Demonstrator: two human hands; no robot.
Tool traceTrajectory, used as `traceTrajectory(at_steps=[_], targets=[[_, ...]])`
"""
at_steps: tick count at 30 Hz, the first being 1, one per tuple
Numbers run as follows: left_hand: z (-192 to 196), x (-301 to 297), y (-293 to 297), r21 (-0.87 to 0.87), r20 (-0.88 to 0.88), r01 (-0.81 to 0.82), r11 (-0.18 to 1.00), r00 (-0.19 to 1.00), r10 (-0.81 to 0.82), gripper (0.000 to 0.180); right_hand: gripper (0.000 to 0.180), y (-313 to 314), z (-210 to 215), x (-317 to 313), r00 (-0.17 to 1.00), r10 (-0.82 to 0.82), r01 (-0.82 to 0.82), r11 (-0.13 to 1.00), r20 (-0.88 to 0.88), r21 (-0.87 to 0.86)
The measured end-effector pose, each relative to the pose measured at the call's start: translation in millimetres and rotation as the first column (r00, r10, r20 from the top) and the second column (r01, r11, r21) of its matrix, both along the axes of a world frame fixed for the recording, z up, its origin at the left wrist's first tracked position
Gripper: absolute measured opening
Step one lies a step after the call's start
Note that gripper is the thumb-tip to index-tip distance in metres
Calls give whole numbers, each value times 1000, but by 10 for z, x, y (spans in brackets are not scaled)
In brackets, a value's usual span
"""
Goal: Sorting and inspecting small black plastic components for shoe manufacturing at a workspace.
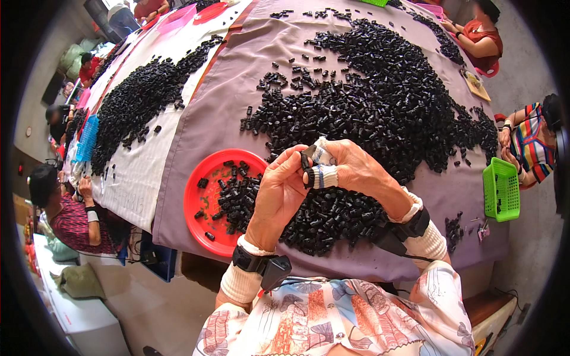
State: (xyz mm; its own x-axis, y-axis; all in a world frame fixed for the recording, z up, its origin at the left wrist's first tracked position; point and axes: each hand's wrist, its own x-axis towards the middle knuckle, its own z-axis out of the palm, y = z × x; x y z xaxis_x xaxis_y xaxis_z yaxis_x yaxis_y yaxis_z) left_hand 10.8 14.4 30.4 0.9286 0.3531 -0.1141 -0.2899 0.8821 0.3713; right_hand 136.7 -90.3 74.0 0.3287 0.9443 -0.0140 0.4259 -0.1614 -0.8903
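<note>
My left hand [278, 191] pinches a small black plastic part [306, 162] between thumb and fingertips, in front of my chest. Meeting it from the right, my right hand [359, 169] has its fingers closed on a small flat grey piece that looks like a blade, mostly hidden by the fingers. White cloth bands wrap fingers of the right hand, one with blue stripes. Below and beyond both hands spreads a large heap of black plastic parts [368, 101]. To the left of my left hand, a red round tray [195, 199] holds several more such parts and small scraps.
The heap lies on a mauve cloth-covered table [208, 118]. A green basket [502, 190] stands at its right edge. A second heap [139, 95] covers a white cloth at left, with a blue basket [88, 137] beside it. Several people sit around the tables.
</note>
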Motion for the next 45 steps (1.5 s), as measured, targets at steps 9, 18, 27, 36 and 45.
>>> traceTrajectory(at_steps=[9,18,27,36,45], targets=[[-13,13,-6,86,-67,-17,996,998,22,19,41,0,-34,28,996,13,-13,1000,84,-5],[-65,1,9,162,-65,12,987,998,-2,18,38,0,-91,29,998,61,-60,998,22,-33],[-97,-9,5,216,-102,24,976,995,-2,18,33,-16,-210,-6,994,74,-74,997,-75,11],[-80,10,-13,116,-3,39,992,999,-39,20,35,-45,-148,-21,982,41,-36,999,-186,29],[-148,7,-20,104,-40,32,994,999,-28,20,31,-40,-181,4,988,43,-47,999,-150,-25]])
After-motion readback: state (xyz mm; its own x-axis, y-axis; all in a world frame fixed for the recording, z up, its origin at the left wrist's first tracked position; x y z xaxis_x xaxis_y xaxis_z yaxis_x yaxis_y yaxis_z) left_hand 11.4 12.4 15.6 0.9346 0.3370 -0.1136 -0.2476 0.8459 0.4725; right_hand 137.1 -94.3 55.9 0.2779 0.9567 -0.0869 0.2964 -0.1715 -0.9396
